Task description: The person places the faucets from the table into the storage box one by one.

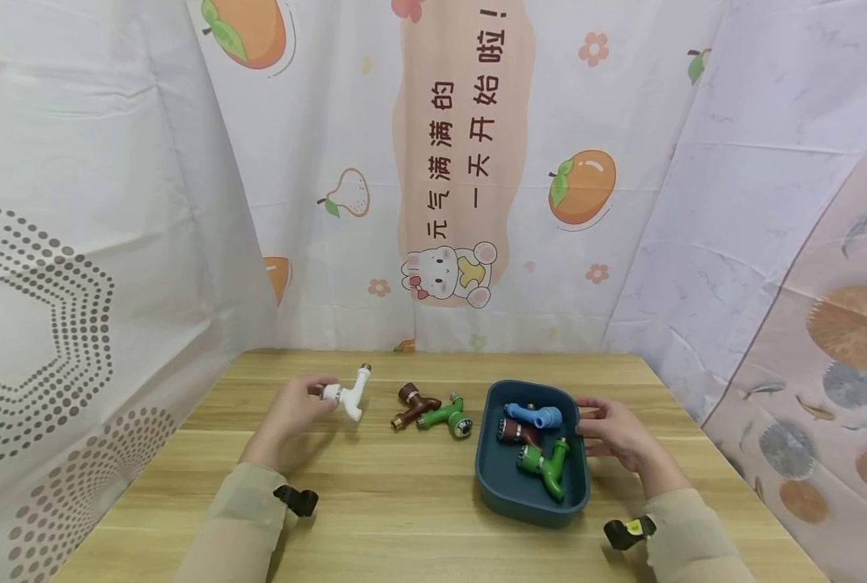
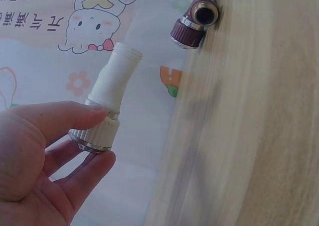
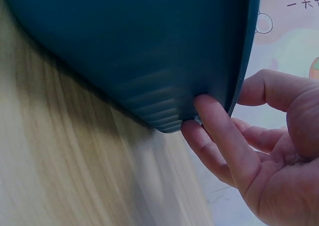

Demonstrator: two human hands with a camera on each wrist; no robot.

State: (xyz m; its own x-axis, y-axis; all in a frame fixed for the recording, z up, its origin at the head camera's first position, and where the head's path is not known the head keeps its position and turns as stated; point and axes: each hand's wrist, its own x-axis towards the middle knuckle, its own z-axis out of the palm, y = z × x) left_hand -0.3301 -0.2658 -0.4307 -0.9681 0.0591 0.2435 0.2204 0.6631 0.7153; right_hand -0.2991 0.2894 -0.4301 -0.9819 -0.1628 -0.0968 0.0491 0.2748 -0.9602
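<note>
My left hand (image 1: 298,411) pinches a white plastic tap (image 1: 349,395) by its ribbed knob, above the left part of the table. In the left wrist view the thumb lies on one side of the white tap (image 2: 108,89) and fingertips support the knob end. My right hand (image 1: 618,435) grips the right rim of a dark blue bin (image 1: 531,512). The right wrist view shows fingertips (image 3: 205,102) on the bin's outer wall and another digit passing behind the rim. Inside lie a blue tap (image 1: 545,417), a brown tap (image 1: 509,431) and a green tap (image 1: 552,471).
Between the left hand and the bin, a brown tap (image 1: 414,402) and a green tap (image 1: 444,414) lie close together on the wooden table (image 1: 375,502). A printed curtain (image 1: 346,267) hangs behind the table's back edge, with more curtains at both sides.
</note>
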